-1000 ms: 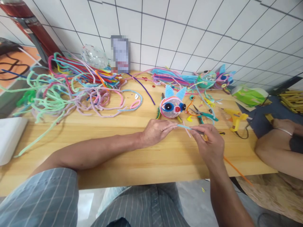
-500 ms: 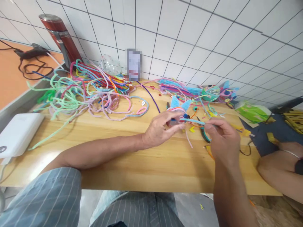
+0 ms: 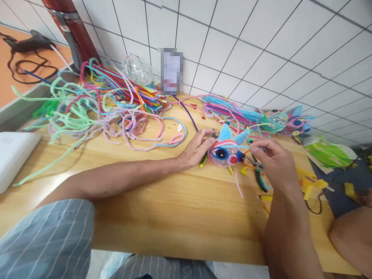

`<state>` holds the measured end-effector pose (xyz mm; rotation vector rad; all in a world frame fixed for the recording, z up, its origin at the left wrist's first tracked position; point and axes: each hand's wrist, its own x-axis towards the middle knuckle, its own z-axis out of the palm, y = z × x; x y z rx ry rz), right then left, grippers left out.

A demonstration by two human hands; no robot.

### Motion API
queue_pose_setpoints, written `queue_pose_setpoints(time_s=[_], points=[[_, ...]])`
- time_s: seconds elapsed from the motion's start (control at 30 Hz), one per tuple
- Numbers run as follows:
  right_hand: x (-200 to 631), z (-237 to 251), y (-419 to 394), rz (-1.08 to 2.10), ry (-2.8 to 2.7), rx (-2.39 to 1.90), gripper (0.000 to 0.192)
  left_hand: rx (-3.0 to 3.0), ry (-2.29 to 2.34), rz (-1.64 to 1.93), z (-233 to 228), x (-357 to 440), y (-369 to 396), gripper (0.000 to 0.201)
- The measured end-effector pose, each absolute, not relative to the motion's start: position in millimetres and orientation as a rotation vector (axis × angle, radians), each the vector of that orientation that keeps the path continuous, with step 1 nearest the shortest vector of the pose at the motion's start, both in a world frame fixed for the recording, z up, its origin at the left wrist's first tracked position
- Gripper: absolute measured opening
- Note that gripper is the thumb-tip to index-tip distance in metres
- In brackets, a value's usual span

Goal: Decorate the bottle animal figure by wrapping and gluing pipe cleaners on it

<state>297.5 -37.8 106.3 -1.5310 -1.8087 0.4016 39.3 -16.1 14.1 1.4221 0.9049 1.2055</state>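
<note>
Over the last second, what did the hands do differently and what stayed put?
Both hands moved away from the table's near edge to the fish figure. The left hand now rests against its side; the right hand still pinches the light blue pipe cleaner, now laid across the figure. The pipe cleaner pile, pliers and glue gun stayed put.

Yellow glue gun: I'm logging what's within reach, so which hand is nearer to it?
Right. The right hand is just left of the glue gun; the left hand lies farther left.
</note>
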Motion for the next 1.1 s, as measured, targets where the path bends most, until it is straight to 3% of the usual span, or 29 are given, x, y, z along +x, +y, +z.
queue_pose_setpoints(time_s=[0.5, 0.83, 1.1], points=[[293.5, 96.7, -33.9, 0.405, -1.825, -1.557, 0.025, 1.413, 0.808, 1.099, 17.1, 42.7, -17.7, 0.034], [293.3, 85.1, -34.9, 0.402, -1.720, -1.579, 0.014, 1.310, 0.724, 1.082, 7.0, 45.8, -13.0, 0.033], [287.0, 80.5, -39.4, 0.710, -1.509, -1.582, 0.016, 1.253, 0.767, 1.049, 14.9, 43.5, -15.5, 0.041]])
